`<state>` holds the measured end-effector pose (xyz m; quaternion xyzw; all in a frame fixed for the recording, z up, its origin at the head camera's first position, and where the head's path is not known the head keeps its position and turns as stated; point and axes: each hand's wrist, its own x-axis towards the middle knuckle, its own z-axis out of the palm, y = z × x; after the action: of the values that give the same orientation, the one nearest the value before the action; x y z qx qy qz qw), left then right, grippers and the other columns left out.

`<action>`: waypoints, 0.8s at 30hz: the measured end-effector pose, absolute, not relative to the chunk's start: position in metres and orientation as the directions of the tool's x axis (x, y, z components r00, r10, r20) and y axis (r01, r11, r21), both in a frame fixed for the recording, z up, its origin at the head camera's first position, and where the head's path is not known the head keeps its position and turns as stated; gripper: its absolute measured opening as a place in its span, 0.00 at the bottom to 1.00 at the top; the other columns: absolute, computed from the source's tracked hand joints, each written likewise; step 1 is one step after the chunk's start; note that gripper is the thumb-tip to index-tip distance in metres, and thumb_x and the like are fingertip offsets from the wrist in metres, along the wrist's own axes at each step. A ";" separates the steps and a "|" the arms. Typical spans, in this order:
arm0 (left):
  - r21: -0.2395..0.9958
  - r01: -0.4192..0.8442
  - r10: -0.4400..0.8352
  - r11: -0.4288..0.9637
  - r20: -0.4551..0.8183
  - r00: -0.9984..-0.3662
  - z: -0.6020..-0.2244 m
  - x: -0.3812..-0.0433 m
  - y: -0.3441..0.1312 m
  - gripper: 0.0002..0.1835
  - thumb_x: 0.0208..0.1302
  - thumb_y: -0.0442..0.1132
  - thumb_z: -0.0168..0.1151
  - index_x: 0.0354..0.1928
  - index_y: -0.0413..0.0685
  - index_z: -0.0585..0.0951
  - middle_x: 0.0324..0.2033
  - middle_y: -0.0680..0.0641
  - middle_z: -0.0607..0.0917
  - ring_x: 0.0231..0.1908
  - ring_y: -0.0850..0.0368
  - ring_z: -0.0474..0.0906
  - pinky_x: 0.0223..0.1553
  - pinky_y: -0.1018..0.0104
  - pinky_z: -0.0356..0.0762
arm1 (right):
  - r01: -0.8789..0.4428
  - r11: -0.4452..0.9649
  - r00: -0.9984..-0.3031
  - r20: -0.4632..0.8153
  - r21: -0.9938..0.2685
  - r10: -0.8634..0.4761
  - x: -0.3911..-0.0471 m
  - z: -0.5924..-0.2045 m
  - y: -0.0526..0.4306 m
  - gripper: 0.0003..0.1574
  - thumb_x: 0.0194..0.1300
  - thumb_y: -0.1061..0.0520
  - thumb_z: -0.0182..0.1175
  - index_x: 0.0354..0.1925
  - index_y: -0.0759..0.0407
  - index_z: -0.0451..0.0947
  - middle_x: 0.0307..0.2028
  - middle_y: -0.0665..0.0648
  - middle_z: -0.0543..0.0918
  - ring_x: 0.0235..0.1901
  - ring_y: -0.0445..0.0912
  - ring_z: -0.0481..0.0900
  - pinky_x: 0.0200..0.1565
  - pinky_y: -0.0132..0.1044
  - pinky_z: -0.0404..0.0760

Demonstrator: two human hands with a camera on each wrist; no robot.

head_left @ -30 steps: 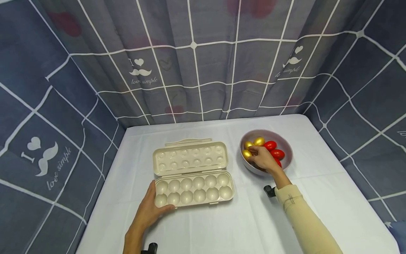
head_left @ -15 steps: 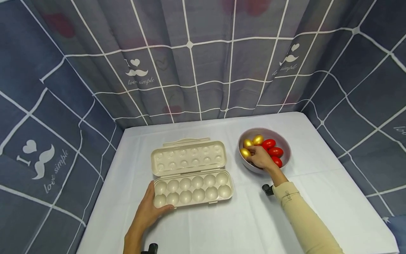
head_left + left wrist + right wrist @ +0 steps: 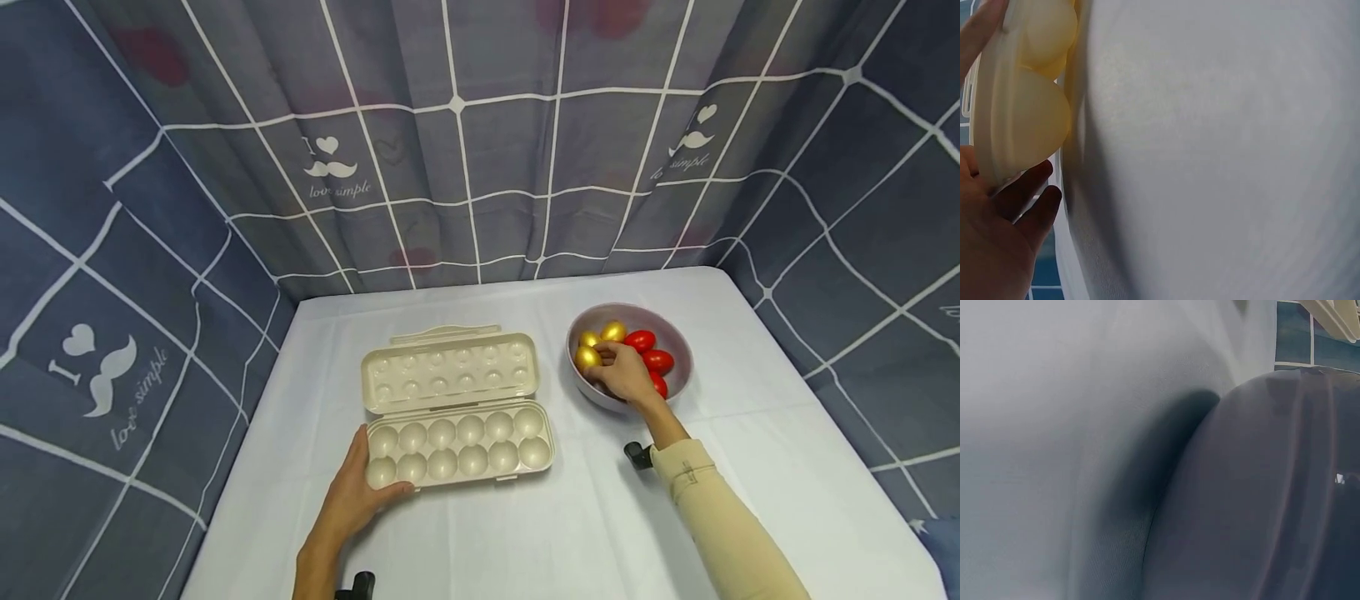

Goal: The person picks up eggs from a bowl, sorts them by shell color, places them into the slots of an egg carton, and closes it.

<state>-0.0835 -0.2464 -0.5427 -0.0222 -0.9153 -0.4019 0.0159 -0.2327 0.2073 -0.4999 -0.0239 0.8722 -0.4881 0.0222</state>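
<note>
A cream plastic egg box (image 3: 459, 446) lies open on the table, lid (image 3: 450, 375) folded back, cups bare. My left hand (image 3: 351, 492) grips its left end, thumb along the front edge. In the left wrist view, fingertips (image 3: 1041, 206) curl beneath the rounded cups (image 3: 1038, 115). To the right stands a mauve bowl (image 3: 678, 354) with golden and red eggs. Inside it, my right hand (image 3: 624, 375) pinches a golden egg (image 3: 588, 358) between thumb and fingers. The right wrist view has only the bowl's outer wall (image 3: 1229, 506), with that hand out of sight.
More golden eggs (image 3: 613, 331) and several red eggs (image 3: 658, 361) sit in the bowl around the right hand. A white cloth (image 3: 517, 542) covers the table. Dark checked curtains (image 3: 495, 167) enclose the back and both sides.
The right thumb and fingers have closed on the golden egg, which has shifted slightly up and rightward in the bowl. My left hand and the egg box have stayed put.
</note>
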 end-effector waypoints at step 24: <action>0.739 0.017 0.052 0.673 -0.024 -0.998 -0.538 -0.085 -0.245 0.71 0.43 0.59 0.79 0.77 0.36 0.42 0.75 0.33 0.47 0.73 0.36 0.45 0.69 0.39 0.48 | -0.353 0.069 -0.909 0.325 -0.933 -0.261 -0.164 -0.456 0.075 0.33 0.53 0.78 0.66 0.57 0.80 0.68 0.52 0.74 0.74 0.51 0.63 0.75 0.50 0.46 0.81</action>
<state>-0.0850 -0.2449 -0.5381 -0.0190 -0.9144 -0.4037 -0.0214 -0.1642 0.0753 -0.4560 -0.2101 0.7302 -0.6492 -0.0354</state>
